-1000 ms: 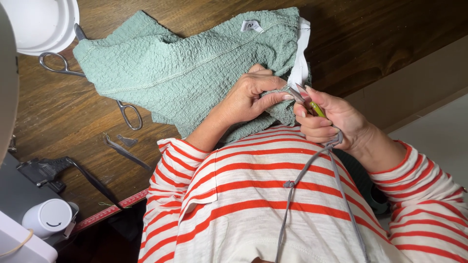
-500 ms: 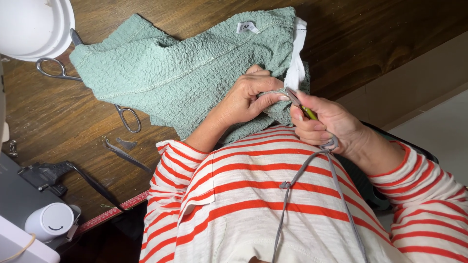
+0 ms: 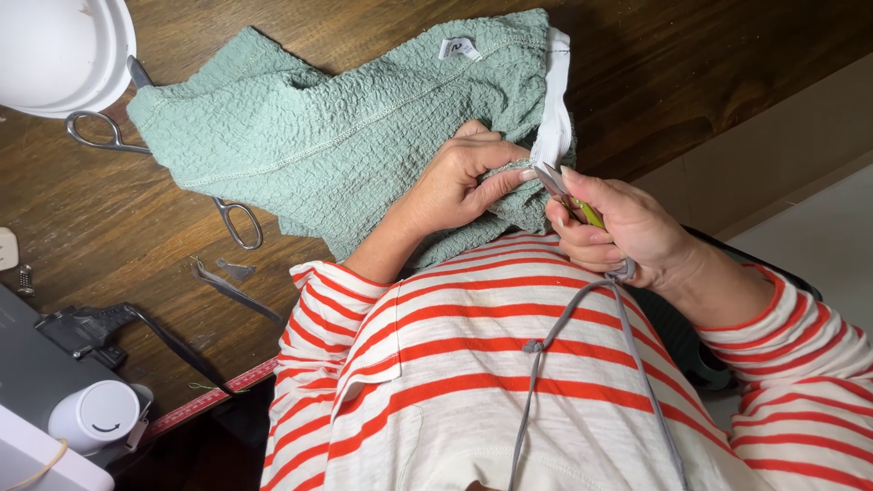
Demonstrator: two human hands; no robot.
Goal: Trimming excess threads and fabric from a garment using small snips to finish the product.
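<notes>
2 bare hands work at the edge of a green garment (image 3: 346,136) spread on a dark wooden table (image 3: 109,218). The view looks down over the person's chest, which is covered by a white shirt with red stripes (image 3: 473,382).

The left hand (image 3: 459,182) rests on the crinkled green fabric, its fingers pressed together and pinching a fold near the garment's white elastic band (image 3: 553,109). The right hand (image 3: 627,227) sits just beside it, fingers curled tight around a small tool (image 3: 568,195) with a yellow-green handle and a metal tip. The tip points at the fabric held by the left hand; whether it touches the cloth cannot be told. A grey cord (image 3: 627,327) hangs from the right hand down across the shirt.

The garment lies in the upper middle of the table, with a small white tag (image 3: 457,47) near its top edge. 1 pair of scissors (image 3: 109,136) lies partly under its left side, with the handle loops showing. Metal tweezers (image 3: 232,286) lie on the wood below them. A white bowl (image 3: 55,55) sits at the top left corner. A red tape measure (image 3: 214,400) runs along the table's near edge, beside a white cylinder (image 3: 95,414) and a black clamp-like part (image 3: 82,327).
</notes>
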